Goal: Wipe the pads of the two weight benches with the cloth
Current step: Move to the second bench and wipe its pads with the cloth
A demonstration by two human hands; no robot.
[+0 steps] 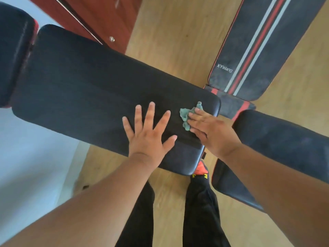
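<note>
A long black bench pad [85, 90] runs from the upper left to the lower middle. My left hand [149, 132] lies flat on it with the fingers spread, holding nothing. My right hand [211, 131] presses a crumpled green cloth [187, 114] onto the pad's right end, near its far corner. A second bench stands to the right: a striped black pad [258, 45] with red and white lines, and a plain black pad [284, 141] partly hidden by my right forearm.
Another black pad [12, 56] sits at the far left. A reddish wooden door [99, 18] is behind the bench. The floor [178, 41] is light wood. My legs in black trousers [201, 211] and a red shoe stand below the pad's end.
</note>
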